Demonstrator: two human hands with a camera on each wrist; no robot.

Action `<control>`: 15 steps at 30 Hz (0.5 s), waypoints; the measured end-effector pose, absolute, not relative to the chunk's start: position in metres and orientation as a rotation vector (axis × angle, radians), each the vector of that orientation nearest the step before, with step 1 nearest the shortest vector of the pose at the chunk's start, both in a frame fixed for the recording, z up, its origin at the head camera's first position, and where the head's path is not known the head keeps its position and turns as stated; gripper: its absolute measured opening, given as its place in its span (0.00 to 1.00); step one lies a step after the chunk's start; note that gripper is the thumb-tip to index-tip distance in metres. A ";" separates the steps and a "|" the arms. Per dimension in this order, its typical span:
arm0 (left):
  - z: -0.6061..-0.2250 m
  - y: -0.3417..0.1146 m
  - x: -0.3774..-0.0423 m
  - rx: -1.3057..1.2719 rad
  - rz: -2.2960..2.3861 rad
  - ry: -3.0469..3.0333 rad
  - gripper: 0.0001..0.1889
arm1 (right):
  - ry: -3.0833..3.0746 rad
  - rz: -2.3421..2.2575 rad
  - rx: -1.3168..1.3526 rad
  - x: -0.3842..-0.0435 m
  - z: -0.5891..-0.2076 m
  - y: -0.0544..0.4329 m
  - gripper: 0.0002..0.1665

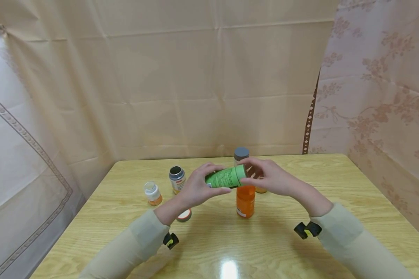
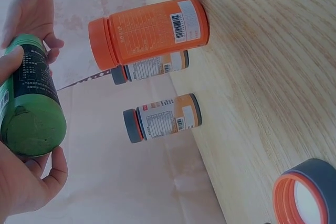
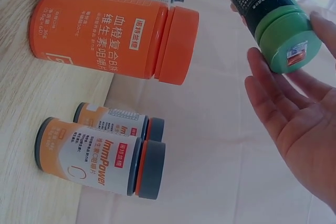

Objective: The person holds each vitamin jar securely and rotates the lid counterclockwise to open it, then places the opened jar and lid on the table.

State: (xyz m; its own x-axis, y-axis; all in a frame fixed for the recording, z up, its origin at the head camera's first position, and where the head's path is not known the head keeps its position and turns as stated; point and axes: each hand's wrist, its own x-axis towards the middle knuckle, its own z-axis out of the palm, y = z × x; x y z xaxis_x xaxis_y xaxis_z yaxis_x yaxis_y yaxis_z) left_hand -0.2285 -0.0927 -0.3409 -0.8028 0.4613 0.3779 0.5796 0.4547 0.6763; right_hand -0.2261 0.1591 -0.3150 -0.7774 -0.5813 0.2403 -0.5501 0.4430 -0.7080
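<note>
A green bottle (image 1: pixel 226 177) with a dark label lies tilted on its side in the air, between both hands. My left hand (image 1: pixel 198 186) grips it round its base end, which faces the camera in the left wrist view. At the green cap (image 3: pixel 289 40), my right hand (image 1: pixel 273 177) holds it with the thumb on one side and the fingers on the other. Just below stands a capped orange bottle (image 1: pixel 245 205), upright on the table and partly covered by the green bottle in the head view.
An uncapped jar (image 1: pixel 177 179) and a small white-and-orange jar (image 1: pixel 153 193) stand at the left. A loose grey lid (image 2: pixel 310 192) lies on the table (image 1: pixel 125 217). Grey-capped bottles (image 3: pixel 94 156) stand behind the orange one. Curtains (image 1: pixel 216 89) hang behind the table.
</note>
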 end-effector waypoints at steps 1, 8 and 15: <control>-0.341 -0.093 -0.229 -0.920 -1.275 -2.556 0.28 | 2.641 -1.275 -1.046 -0.226 -0.315 0.159 0.29; -0.341 -0.094 -0.229 -0.917 -1.284 -2.547 0.29 | 2.714 -1.243 -1.159 -0.225 -0.316 0.160 0.35; -0.342 -0.094 -0.229 -0.905 -1.291 -2.560 0.29 | 2.721 -1.254 -1.140 -0.225 -0.316 0.159 0.33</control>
